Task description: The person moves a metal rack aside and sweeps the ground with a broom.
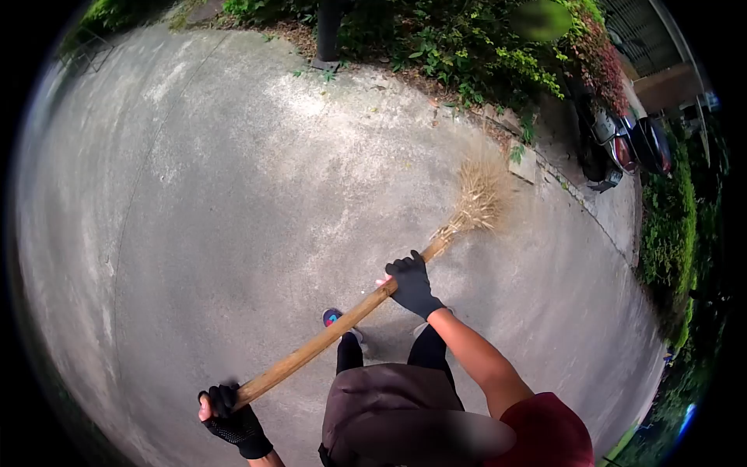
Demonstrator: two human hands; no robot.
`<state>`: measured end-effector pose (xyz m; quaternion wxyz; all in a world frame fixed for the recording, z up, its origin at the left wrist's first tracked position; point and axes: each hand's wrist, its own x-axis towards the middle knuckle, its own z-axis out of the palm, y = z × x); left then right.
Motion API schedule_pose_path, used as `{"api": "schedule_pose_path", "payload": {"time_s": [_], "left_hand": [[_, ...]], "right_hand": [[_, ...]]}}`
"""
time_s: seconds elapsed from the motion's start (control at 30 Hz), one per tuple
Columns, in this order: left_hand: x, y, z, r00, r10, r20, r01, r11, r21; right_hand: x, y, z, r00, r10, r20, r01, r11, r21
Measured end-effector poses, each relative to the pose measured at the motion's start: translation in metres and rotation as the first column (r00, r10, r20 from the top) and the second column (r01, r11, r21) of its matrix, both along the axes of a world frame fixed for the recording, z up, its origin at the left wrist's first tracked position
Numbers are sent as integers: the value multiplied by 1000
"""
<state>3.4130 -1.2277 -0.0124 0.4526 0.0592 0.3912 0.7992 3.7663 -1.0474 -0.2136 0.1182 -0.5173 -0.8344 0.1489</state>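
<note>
A broom with a long wooden handle (pixel 319 342) slants across my body from lower left to upper right. Its straw bristle head (pixel 478 198) is near the ground on the right, slightly blurred. My left hand (pixel 226 412), in a black glove with bare fingertips, is closed around the upper end of the handle. Lower on the handle, close to the bristles, my right hand (pixel 410 284) grips it in a dark glove. Both hands are wrapped round the wood.
Grey concrete pavement (pixel 210 202) spreads around my feet. Green bushes (pixel 459 54) and a dark post (pixel 327 35) line the far edge. A stone kerb block (pixel 523 161) lies beyond the bristles. A parked motor scooter (pixel 622 144) stands at the upper right.
</note>
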Motion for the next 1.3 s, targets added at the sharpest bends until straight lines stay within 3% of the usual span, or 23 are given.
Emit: {"api": "schedule_pose_path", "payload": {"time_s": [0.03, 0.1, 0.17, 0.2, 0.23, 0.37, 0.4, 0.47, 0.5, 0.57, 0.63, 0.67, 0.7, 0.8, 0.83, 0.87, 0.9, 0.93, 1.0, 1.03, 1.1, 1.23, 1.3], "left_hand": [[2, -3, 12, 998, 36, -55, -34, 999, 20], [59, 15, 41, 918, 332, -218, -366, 919, -143], [113, 15, 53, 894, 386, -229, -434, 872, -224], [147, 18, 53, 870, 351, -345, -432, 881, -194], [170, 24, 52, 831, 315, -459, -427, 889, -163], [169, -6, 37, 929, 237, -284, -307, 922, -236], [193, 2, 28, 902, 208, -379, -315, 917, -246], [261, 35, -7, 637, -110, -763, -404, 795, -452], [301, 53, -12, 950, -91, -297, -31, 923, -383], [427, 90, -33, 903, -391, -179, 342, 905, -253], [548, 115, -45, 724, -677, -136, 652, 735, -186], [594, 115, -46, 692, -715, -97, 675, 689, -265], [631, 120, -38, 636, -762, -122, 728, 645, -235], [688, 137, 1, 722, -690, -54, 669, 716, -200], [685, 144, 0, 694, -718, -55, 710, 695, -113], [690, 150, 10, 766, -637, -87, 614, 765, -195], [681, 157, 10, 743, -658, -118, 650, 753, -106], [680, 162, 22, 823, -554, -124, 538, 831, -141], [670, 179, 33, 799, -566, -202, 566, 822, -61], [681, 188, 44, 852, -488, -190, 479, 873, -94], [733, 209, 67, 960, -209, -184, 129, 920, -371], [774, 241, 16, 973, -181, -143, 157, 974, -163], [828, 271, -2, 847, -229, -479, 45, 930, -366]], "right_hand": [[-21, 25, 4, 997, 22, -79, -22, 1000, 10], [-48, 67, 0, 976, 97, -194, -90, 995, 44], [-67, 88, -23, 973, 156, -169, -153, 988, 32], [-63, 89, -19, 963, 200, -181, -218, 972, -84], [-62, 83, -29, 956, 196, -220, -219, 972, -88], [41, 13, -21, 924, -46, -379, 20, 997, -72], [87, -3, -19, 939, -115, -324, 73, 988, -138], [185, -35, -37, 902, -356, -245, 335, 934, -123], [244, -48, -43, 859, -467, -208, 461, 884, -83], [368, -73, -53, 713, -686, -148, 687, 725, -48], [492, -106, -59, 502, -824, -261, 844, 533, -59], [549, -132, -54, 532, -841, -99, 844, 536, -26], [597, -141, -43, 546, -835, 67, 836, 548, 21], [658, -149, 0, 577, -816, 28, 809, 576, 121], [671, -142, -6, 572, -820, 14, 819, 572, 34], [671, -120, 19, 644, -764, 38, 762, 645, 57], [670, -95, 38, 689, -723, 38, 715, 688, 123], [673, -67, 42, 740, -668, 80, 661, 744, 98], [672, -7, 46, 815, -579, 14, 577, 815, 62], [672, 23, 51, 839, -542, -51, 543, 840, 8], [675, 79, 35, 891, -444, -95, 447, 894, 14], [715, 130, -5, 904, -403, -143, 387, 913, -130], [753, 103, -31, 852, -516, -81, 499, 850, -168]]}}
